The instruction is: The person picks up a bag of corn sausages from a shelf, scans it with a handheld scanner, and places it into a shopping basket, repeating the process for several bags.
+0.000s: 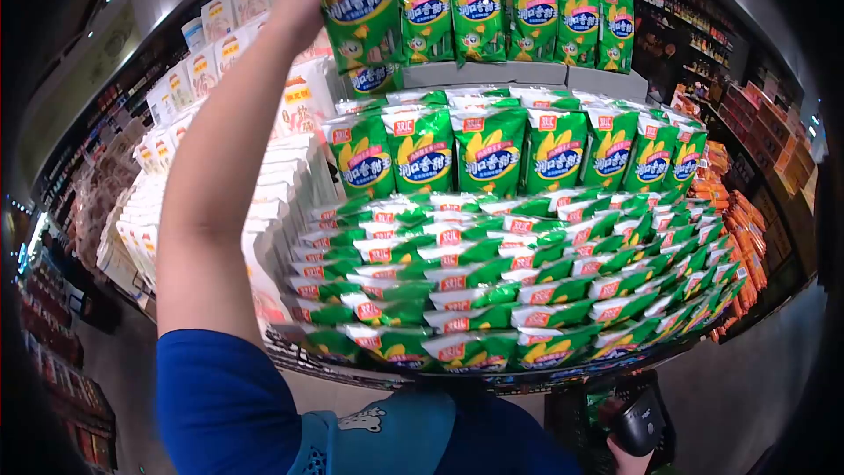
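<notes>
High at the upper left, my left hand (303,13) is closed on the top edge of a green snack bag (360,13) printed with yellow corn and Chinese lettering. The bag hangs upright in front of the back row, next to matching upright bags (479,18). Low at the right, my right hand (629,457) is closed around a black rounded handheld device (639,422), whose exact kind I cannot make out. Most of its fingers are hidden. Below my left arm, layers of the same green bags (475,295) lie overlapped on the display, with another upright row (488,154) behind them.
White packages (229,53) fill the left side of the display, close to my left arm. Orange packets (743,237) are piled on the right. Beside my right hand is a dark crate (567,422) with something green inside. Store shelves (686,26) stand farther back.
</notes>
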`<state>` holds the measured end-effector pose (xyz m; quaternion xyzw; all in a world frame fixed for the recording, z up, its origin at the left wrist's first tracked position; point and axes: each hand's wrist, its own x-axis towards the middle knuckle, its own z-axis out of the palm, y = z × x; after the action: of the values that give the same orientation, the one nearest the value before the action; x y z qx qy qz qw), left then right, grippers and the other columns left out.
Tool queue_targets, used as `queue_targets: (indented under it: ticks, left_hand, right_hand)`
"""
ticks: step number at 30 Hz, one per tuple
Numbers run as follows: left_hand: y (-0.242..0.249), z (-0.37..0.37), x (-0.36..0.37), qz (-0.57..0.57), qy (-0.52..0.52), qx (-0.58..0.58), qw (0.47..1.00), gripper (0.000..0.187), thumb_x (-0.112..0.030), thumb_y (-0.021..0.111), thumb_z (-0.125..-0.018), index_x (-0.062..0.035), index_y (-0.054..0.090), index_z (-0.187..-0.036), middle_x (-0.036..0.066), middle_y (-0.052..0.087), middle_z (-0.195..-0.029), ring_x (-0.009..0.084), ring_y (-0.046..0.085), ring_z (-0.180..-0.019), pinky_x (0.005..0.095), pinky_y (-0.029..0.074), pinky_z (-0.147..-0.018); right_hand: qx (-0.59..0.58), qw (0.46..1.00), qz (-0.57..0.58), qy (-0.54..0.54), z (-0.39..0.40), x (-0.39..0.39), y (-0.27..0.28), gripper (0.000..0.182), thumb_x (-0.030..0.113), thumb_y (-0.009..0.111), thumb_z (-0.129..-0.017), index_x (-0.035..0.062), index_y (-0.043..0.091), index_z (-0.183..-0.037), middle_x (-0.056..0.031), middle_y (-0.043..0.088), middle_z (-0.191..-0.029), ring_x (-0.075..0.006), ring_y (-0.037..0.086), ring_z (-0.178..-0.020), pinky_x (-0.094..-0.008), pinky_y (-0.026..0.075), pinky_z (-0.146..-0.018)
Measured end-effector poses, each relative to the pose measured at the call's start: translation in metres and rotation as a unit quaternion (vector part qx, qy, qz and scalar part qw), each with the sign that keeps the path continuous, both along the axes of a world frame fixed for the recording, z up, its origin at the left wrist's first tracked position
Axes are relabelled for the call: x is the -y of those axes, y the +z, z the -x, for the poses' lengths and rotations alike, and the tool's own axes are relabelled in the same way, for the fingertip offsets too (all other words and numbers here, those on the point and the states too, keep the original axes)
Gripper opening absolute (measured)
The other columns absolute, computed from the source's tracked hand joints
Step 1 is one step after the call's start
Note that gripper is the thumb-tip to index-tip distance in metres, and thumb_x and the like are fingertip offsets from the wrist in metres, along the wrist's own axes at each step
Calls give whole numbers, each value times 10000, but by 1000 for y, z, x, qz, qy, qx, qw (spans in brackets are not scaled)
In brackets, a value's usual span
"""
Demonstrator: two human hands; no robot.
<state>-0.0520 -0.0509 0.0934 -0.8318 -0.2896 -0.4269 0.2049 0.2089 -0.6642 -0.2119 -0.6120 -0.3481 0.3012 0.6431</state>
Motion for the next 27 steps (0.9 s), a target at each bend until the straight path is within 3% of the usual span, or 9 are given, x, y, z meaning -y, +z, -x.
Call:
queue_targets:
  ticks: [3,7,8,14,17,20,23,24,27]
  left_hand:
    - [-29,-16,-35,199,-158,169,952,345,-37,550,-843,-59,579,-1187,151,584,-1172,233,573,-1046,334,487,-846]
    - [-55,-44,-15,420,-266,451,741,305,-125,547,-861,-74,567,-1161,135,556,-1162,222,568,-1002,361,507,-779]
    - [-49,-52,36,387,-142,434,801,264,-124,535,-856,-62,555,-1111,127,561,-1089,233,570,-950,375,511,-740]
    - [-74,-42,-49,430,-283,448,731,316,-53,500,-813,-7,538,-1123,152,592,-1031,232,563,-921,340,467,-798]
    - [-77,-39,-38,399,-150,414,804,242,-66,534,-821,32,564,-1040,146,585,-1004,227,563,-884,383,480,-726]
    - [-93,-36,-74,377,-214,338,835,252,-47,534,-799,33,518,-1037,167,566,-979,243,553,-877,396,468,-738]
    - [-85,-53,-28,411,-106,439,792,287,-44,469,-772,70,590,-1006,191,602,-972,261,555,-918,375,443,-786]
    - [-85,-47,-33,427,-90,368,821,325,-39,437,-777,81,565,-1051,195,590,-1001,269,561,-900,386,446,-782]
    - [-88,-50,-34,456,-146,437,762,314,-56,420,-801,87,567,-1040,189,597,-986,268,577,-859,380,457,-745]
  right_hand:
    - [-24,1000,10,2,12,-11,3,600,123,764,-702,-6,512,-1231,-202,594,-1156,-314,617,-1020,-400,507,-859]
    - [-44,999,26,-2,21,-18,6,579,139,757,-720,9,524,-1233,-193,606,-1143,-311,624,-1002,-383,510,-848]
    - [-47,998,28,-2,22,-19,7,573,143,755,-725,13,527,-1234,-191,609,-1140,-310,626,-998,-378,510,-845]
    - [-67,997,37,-3,27,-22,7,542,168,745,-751,35,545,-1237,-177,626,-1121,-305,637,-971,-352,515,-829]
    - [-69,997,36,1,31,-24,5,527,180,740,-765,46,554,-1239,-170,635,-1111,-303,642,-957,-339,517,-821]
    - [-58,998,26,4,34,-20,1,512,192,734,-778,57,562,-1241,-163,644,-1101,-301,648,-944,-327,519,-812]
    - [44,996,39,60,22,-9,-7,458,62,668,-812,-47,527,-1233,-189,609,-1136,-216,628,-995,-295,500,-845]
    - [33,997,40,55,21,-8,-7,475,82,676,-805,-47,523,-1236,-189,608,-1138,-220,625,-999,-301,496,-848]
    - [-25,998,38,35,29,-5,3,529,141,701,-785,-45,512,-1243,-189,604,-1143,-231,614,-1012,-318,487,-857]
